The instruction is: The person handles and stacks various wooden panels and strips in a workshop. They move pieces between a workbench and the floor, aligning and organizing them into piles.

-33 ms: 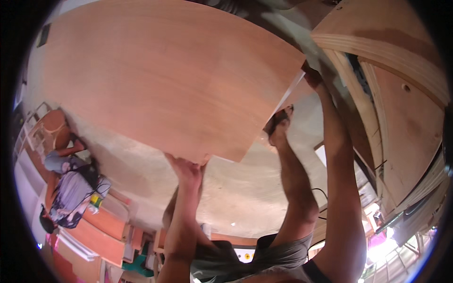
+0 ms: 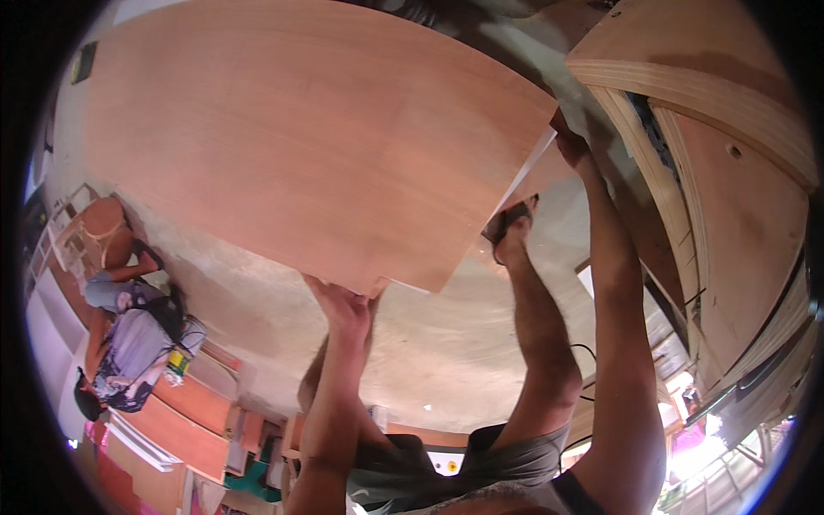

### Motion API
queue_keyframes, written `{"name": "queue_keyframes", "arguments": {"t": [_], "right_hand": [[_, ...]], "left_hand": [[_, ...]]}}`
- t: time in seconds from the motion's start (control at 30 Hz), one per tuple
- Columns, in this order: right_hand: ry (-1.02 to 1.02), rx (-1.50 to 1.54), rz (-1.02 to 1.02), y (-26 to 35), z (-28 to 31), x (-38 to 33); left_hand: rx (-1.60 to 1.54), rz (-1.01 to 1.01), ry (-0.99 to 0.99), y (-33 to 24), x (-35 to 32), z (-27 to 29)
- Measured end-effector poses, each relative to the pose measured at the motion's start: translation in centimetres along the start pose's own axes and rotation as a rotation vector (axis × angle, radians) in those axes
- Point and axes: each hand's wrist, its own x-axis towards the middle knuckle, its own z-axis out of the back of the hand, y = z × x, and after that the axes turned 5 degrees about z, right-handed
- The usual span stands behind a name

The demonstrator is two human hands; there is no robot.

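A large reddish-brown plywood panel [image 2: 318,137] fills the upper left and middle of the view. Its right edge shows a white strip, and a small notch is cut near its front right corner. My left hand [image 2: 345,305] grips the near edge beside that notch, its fingers partly hidden by the wood. Over on the right side, my right hand [image 2: 571,148] is closed around the far part of the right edge, with its fingertips out of sight behind the panel. Both arms are stretched out, and my sandalled foot shows below the right edge.
A wooden frame structure [image 2: 687,172] with pale edges stands close on the right. At the left another person [image 2: 137,343] sits low on the floor near stacked reddish boards [image 2: 176,433]. A green object [image 2: 253,485] lies among wood pieces at lower left. Concrete floor [image 2: 429,352] shows below the panel.
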Motion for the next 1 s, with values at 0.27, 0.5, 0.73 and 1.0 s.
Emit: {"name": "queue_keyframes", "arguments": {"t": [0.27,0.5,0.73,1.0], "right_hand": [[0.066,0.067,-0.447,-6.1,-7.0,-13.1],[0.025,0.349,0.018,-7.3,-4.5,-9.5],[0.094,0.679,-0.238,-4.6,-9.9,-13.4],[-0.076,0.879,-0.164,-16.5,-18.6,-21.5]], "left_hand": [[0.223,0.055,-0.509,-0.5,-1.1,-2.8],[0.308,-0.020,-0.435,0.9,0.1,-4.2],[0.354,-0.219,-0.518,2.3,-1.3,-1.5],[0.445,-0.178,-0.573,4.3,-2.2,3.4]]}}
